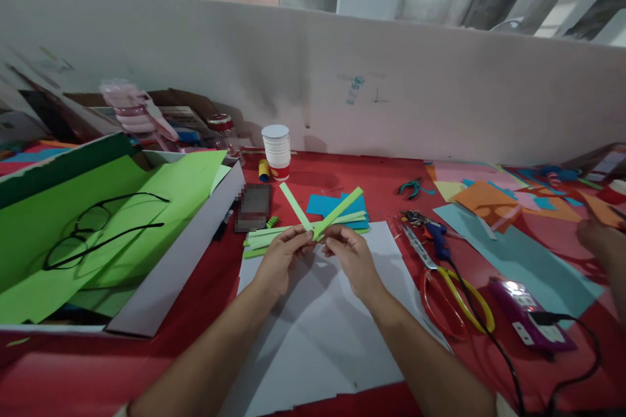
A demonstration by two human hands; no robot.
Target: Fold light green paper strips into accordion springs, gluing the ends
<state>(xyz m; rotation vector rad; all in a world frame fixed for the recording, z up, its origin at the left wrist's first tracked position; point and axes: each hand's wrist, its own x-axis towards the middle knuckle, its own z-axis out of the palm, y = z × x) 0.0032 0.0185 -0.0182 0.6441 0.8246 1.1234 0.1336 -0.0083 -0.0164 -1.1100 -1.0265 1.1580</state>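
Note:
Pinched between the fingers of my left hand (283, 257) and my right hand (351, 254) are two light green paper strips (342, 210), crossing low down so that they form a V. The fingertips of both hands meet near the point where the strips join. Below and behind them lie more green paper strips (259, 242) and blue paper pieces (320, 204). A white paper sheet (323, 352) spreads under my hands and forearms. Part of the strips' lower ends is hidden by my fingers.
Left stands an open box (183, 267) with green sheets and eyeglasses (81, 234). Paper cups (277, 150) and a phone (253, 207) are beyond. Right lie scissors (454, 287), a glue gun (437, 238), a purple device (531, 316), pliers (409, 189) and coloured paper. Another person's hand (599, 238) is far right.

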